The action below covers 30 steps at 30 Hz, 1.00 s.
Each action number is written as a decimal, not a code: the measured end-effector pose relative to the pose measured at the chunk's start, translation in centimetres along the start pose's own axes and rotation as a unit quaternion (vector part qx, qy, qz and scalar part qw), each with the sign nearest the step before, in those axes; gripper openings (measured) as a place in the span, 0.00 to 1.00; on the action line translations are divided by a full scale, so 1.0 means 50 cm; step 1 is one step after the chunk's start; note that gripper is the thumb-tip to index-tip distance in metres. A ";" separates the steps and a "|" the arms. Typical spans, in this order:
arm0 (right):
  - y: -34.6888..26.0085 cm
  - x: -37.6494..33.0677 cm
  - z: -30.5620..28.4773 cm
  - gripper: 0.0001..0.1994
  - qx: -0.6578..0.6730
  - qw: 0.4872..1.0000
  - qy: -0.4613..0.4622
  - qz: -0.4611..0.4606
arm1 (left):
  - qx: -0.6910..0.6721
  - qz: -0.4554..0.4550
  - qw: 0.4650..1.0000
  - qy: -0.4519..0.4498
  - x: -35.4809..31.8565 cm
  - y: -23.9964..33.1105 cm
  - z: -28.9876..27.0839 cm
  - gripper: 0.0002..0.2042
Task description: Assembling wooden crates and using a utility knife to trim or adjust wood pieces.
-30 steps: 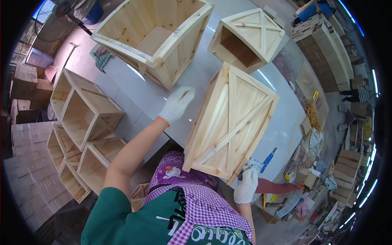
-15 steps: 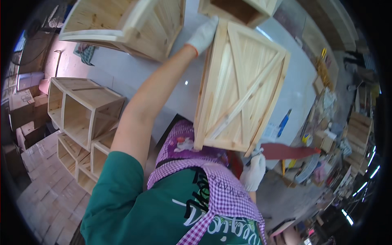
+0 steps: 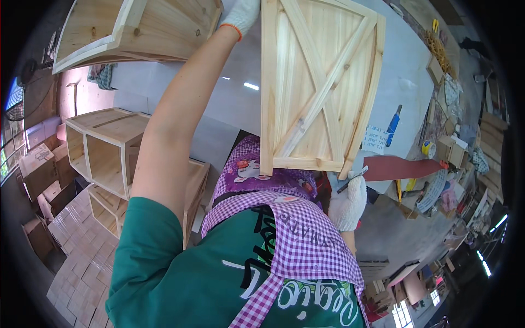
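A pale wooden box [image 3: 295, 71] with an X-shaped brace on its slatted face lies before me on the light tabletop, its near end reaching over my apron. My left hand [image 3: 244, 15], in a white knit glove, is beside the box's far left corner; its fingers run out of the picture's top. At the near right corner, my gloved right hand [image 3: 348, 206] is closed around a small grey metal tool [image 3: 353, 179], whose exact kind I cannot make out. A dark red strip [image 3: 402, 168], perhaps sandpaper, lies just beyond that hand.
Another wooden box [image 3: 158, 30] stands at the far left. Open wooden boxes [image 3: 104, 156] are stacked at my left. A blue-handled cutter [image 3: 394, 126] lies right of the braced box, near a tape roll [image 3: 428, 148]. Cardboard boxes [image 3: 39, 167] stand further left.
My view has shifted, and the braced box appears higher in the picture. My left hand has gone up toward the top edge. My right hand stays by the near right corner.
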State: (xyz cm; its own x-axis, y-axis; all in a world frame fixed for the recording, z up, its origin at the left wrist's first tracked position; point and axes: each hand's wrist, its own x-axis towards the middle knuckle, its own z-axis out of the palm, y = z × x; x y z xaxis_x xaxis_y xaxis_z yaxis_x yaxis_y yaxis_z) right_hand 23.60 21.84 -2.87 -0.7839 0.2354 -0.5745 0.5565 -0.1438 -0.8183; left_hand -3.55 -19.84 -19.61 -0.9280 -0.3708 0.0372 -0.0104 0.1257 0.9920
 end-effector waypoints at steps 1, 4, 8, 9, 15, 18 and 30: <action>0.005 0.002 -0.002 0.10 0.007 1.000 -0.005 0.000 | 0.009 0.001 1.000 0.009 -0.001 -0.002 -0.004 0.35; 0.006 0.006 -0.014 0.10 0.041 0.999 -0.024 0.010 | 0.015 0.007 1.000 0.026 0.005 -0.009 0.001 0.35; 0.000 0.015 -0.025 0.11 0.107 0.992 -0.055 0.026 | -0.001 -0.003 0.999 0.047 0.009 -0.015 0.001 0.35; -0.004 0.017 -0.025 0.11 0.124 0.991 -0.053 0.019 | -0.015 -0.020 0.999 0.044 0.006 -0.012 0.005 0.34; -0.060 0.053 -0.049 0.11 0.129 0.990 -0.055 -0.026 | -0.344 0.039 0.931 -0.119 -0.008 -0.021 -0.044 0.35; -0.096 0.078 -0.064 0.12 0.073 0.994 0.031 -0.069 | -0.004 -0.103 0.994 0.033 -0.061 0.030 -0.010 0.37; -0.218 0.258 -0.143 0.12 -0.071 0.989 -0.040 -0.127 | 0.076 -0.091 0.990 0.078 -0.198 0.241 -0.027 0.42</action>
State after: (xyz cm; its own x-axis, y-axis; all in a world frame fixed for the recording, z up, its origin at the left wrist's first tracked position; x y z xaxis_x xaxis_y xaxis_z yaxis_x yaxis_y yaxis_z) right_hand 9.40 33.33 -1.22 -0.9194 0.1700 -0.3547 0.3671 0.0474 -0.9290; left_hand 6.01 -15.92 -7.88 -0.8366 -0.5366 -0.1103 -0.2386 0.1758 0.9551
